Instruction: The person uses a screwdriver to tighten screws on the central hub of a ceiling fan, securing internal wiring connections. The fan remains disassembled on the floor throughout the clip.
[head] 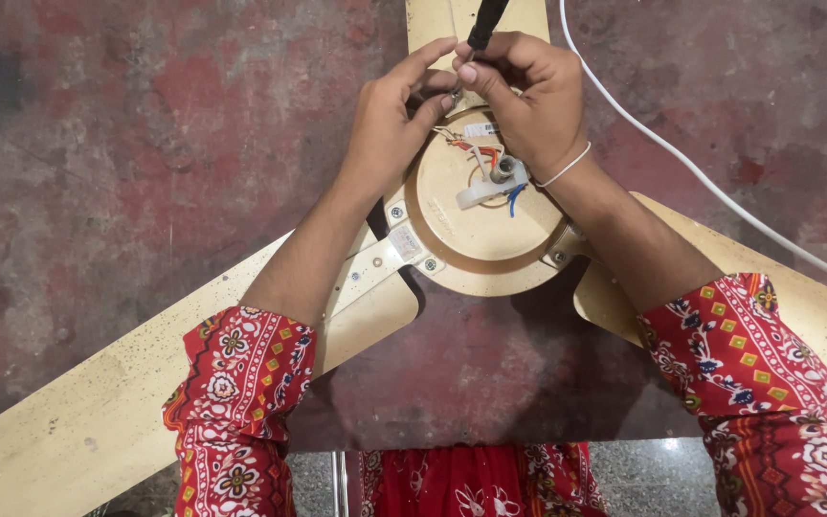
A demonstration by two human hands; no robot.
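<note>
Fan (480,225) on the floor (98,144), cream coloured ceiling type, motor hub facing up and sitting roughly in the top middle of the view. Three blades: one runs from the hub down to the bottom left corner, one goes off to the right edge, and the third points straight away toward the top edge, mostly hidden behind the hands. So each blade's long axis radiates out from the round hub.

Right hand (528,96) is closed around a dark-handled screwdriver (483,27), pinched between thumb and fingers. The tool stands nearly upright, handle leaning slightly toward the top edge, tip pointing down at the far rim of the hub. The tip itself is covered by fingers, so can't tell exactly what it sits in. There's a thin white band on that wrist.

Left hand (390,120) rests on the hub's left side, fingers curled in loosely toward the screwdriver tip, index fingertip touching right next to it; it isn't gripping anything I can make out.

In the hub's centre there's a short shaft with red, white and blue wires (485,158) bunched around it. A white cable (701,172) trails across the floor from the top edge to the right edge, passing over the right blade. Red patterned sleeves on both arms.
</note>
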